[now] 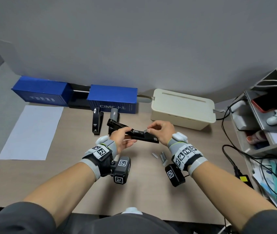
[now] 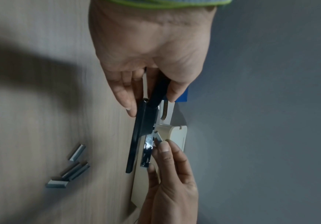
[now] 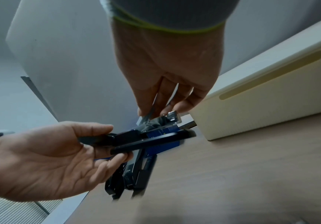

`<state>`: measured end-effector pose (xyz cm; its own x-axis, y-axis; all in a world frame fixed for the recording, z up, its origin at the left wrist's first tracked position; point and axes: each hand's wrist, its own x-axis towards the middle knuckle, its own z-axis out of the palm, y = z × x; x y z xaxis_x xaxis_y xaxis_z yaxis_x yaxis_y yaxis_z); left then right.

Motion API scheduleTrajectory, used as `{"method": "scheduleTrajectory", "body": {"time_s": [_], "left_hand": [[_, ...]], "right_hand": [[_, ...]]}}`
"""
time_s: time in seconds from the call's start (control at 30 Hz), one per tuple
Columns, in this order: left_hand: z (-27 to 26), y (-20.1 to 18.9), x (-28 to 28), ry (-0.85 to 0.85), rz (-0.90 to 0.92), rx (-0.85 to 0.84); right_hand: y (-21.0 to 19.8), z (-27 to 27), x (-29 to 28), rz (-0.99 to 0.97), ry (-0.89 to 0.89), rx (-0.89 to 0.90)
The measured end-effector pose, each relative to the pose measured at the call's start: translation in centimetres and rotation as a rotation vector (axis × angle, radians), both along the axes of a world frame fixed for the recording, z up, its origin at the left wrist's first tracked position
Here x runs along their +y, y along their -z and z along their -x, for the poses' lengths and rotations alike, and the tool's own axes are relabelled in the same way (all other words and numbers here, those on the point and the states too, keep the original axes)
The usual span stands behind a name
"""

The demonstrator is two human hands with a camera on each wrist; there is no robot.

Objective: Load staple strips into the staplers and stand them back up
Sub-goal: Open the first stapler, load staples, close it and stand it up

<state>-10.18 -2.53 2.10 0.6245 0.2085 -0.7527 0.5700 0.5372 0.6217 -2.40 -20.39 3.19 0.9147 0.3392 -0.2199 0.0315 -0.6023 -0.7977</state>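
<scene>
Desk (image 1: 142,183) | left hand (image 1: 120,141) grip clamps open stapler (image 1: 144,138) | right hand (image 1: 163,132) pinches staple strip (image 1: 145,131), mostly hidden

Plain grey wall (image 1: 134,39), wood-grain desk (image 1: 142,191), grey shelf unit (image 1: 259,149) at right

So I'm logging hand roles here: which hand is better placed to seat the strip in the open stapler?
Right. The right hand already pinches a staple strip over the open stapler, while the left hand grips the stapler's rear, steadying it.

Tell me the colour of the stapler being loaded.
Black stapler, with a shiny metal channel; clearest in the head view.
</scene>
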Motion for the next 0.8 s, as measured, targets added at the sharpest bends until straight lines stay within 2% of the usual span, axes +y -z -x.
{"method": "scheduleTrajectory", "body": {"time_s": [0.3,0.47,0.8], "left_hand": [[-0.23,-0.29,-0.10,-0.006,0.016,-0.008],[-0.34,-0.29,-0.01,-0.015,0.019,-0.008],[-0.36,-0.17,0.06,-0.019,0.019,-0.003]], "right_hand": [[-0.04,-0.22,-0.27,0.040,-0.008,-0.026],[0.22,-0.45,-0.30,-0.006,0.017,-0.014],[0.10,-0.32,-0.15,0.082,-0.064,-0.022]]}}
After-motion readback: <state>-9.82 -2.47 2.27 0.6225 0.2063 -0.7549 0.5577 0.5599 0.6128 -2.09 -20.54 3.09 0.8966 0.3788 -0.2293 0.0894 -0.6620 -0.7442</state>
